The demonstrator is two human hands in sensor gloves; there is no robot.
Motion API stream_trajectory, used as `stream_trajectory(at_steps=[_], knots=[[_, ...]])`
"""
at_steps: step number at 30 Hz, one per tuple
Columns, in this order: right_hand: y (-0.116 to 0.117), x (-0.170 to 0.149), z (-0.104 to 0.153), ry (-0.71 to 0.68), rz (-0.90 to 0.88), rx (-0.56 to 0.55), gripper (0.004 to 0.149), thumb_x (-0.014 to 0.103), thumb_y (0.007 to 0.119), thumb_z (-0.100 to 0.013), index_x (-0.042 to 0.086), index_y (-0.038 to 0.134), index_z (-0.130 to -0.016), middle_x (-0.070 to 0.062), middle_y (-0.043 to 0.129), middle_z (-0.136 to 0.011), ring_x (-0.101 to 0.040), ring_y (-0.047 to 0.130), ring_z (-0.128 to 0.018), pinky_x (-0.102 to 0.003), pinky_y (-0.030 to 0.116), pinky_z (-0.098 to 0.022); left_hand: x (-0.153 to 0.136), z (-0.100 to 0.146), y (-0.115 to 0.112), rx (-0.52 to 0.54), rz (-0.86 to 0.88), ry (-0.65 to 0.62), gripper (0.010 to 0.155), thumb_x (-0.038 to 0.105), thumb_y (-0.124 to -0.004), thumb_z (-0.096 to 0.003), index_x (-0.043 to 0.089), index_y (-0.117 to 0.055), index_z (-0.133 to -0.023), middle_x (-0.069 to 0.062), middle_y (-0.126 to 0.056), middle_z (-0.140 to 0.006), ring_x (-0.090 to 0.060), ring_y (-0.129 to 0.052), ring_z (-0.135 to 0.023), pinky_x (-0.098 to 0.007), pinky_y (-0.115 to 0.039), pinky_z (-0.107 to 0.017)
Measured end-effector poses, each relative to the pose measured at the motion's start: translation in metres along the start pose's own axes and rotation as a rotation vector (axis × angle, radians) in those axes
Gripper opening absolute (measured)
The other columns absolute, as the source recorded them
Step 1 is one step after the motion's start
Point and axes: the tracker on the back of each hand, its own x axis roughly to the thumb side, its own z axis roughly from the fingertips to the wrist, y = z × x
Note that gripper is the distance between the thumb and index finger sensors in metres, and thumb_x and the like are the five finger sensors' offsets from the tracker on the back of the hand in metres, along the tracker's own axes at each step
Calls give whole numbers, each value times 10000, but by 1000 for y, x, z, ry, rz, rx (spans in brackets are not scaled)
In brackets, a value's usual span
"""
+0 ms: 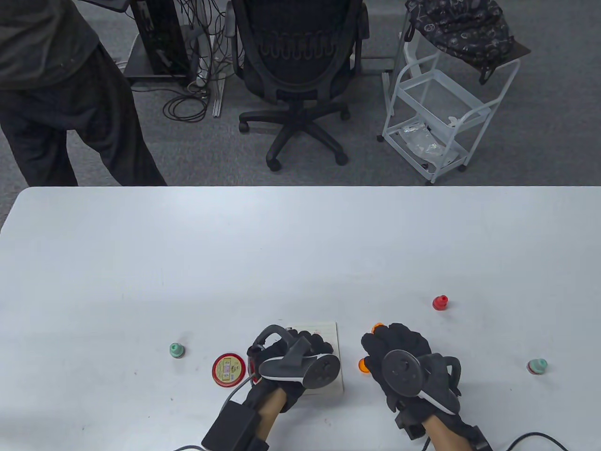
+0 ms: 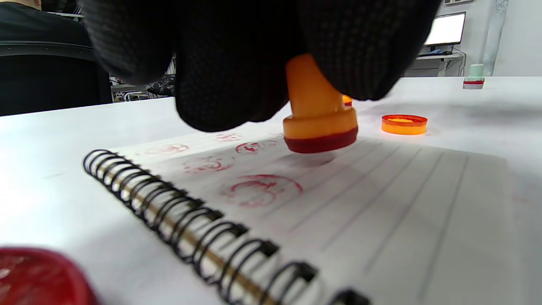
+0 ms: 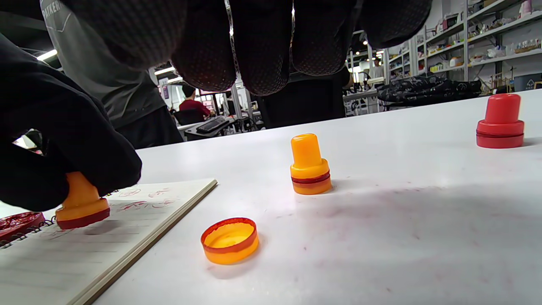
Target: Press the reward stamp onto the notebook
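Observation:
My left hand [image 1: 300,359] grips an orange stamp [image 2: 318,114] by its stem and holds it just above the lined page of the spiral notebook [image 2: 381,203]. The stamp's dark red face is tilted and slightly off the paper. Several red imprints [image 2: 260,189] mark the page. The same stamp shows in the right wrist view [image 3: 82,205], over the notebook [image 3: 127,237]. My right hand [image 1: 399,357] hovers palm down to the right of the notebook [image 1: 328,331], holding nothing. The stamp's orange cap [image 3: 230,239] lies open side up on the table.
A second orange stamp [image 3: 310,167] stands capped near the cap. A red stamp [image 1: 440,302] stands far right, green stamps at left [image 1: 176,349] and right [image 1: 537,366]. A round red lid [image 1: 229,369] lies left of the notebook. A person stands beyond the table's far left corner.

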Motion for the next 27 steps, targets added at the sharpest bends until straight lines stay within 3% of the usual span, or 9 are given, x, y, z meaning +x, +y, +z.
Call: stream_trajectory(at_steps=[16, 27], knots=[[-1, -2, 1, 1, -4, -11, 515, 448, 743, -415, 295, 745, -907, -17, 729, -1020, -374, 688, -984, -602, 589, -721, 8, -10, -2, -25, -29, -15, 500, 287, -881, -428, 143, -858, -905, -87, -935, -841, -287, -977, -593, -516, -797, -530], [-2, -3, 1, -1, -3, -15, 510, 448, 743, -415, 296, 752, -902, -17, 734, -1017, -374, 692, -982, -601, 592, -719, 13, -19, -2, -54, -38, 34, 455, 264, -911, -352, 159, -944, -793, -94, -992, -727, -259, -1023, -480, -494, -841, -509]])
